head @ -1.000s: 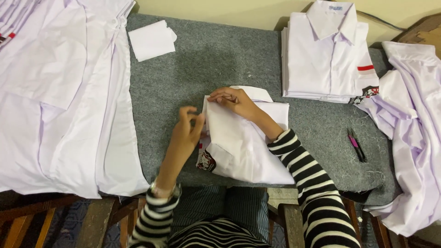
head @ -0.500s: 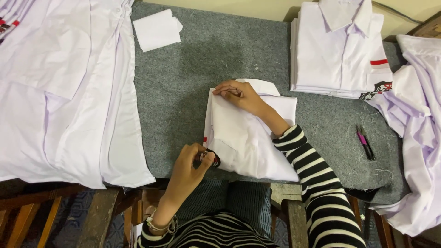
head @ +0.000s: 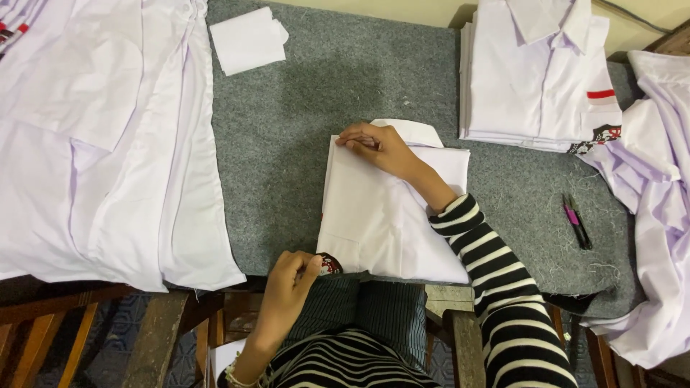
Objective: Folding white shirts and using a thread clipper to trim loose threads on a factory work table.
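Note:
A folded white shirt (head: 388,208) lies on the grey felt table (head: 302,129) in front of me. My right hand (head: 374,144) presses flat on its top left corner, by the collar. My left hand (head: 291,276) pinches the shirt's lower left corner at the table's near edge, where a dark red and black patch (head: 330,264) shows. Both my sleeves are black and white striped.
A stack of folded white shirts (head: 539,79) sits at the back right. Unfolded white shirts (head: 100,136) cover the left side, and more hang off the right edge (head: 654,215). A small folded white cloth (head: 248,39) lies at the back. Two pens (head: 577,221) rest at right.
My left hand has moved from the shirt's upper part down to its lower left corner at the table edge. The right hand stays on the top corner.

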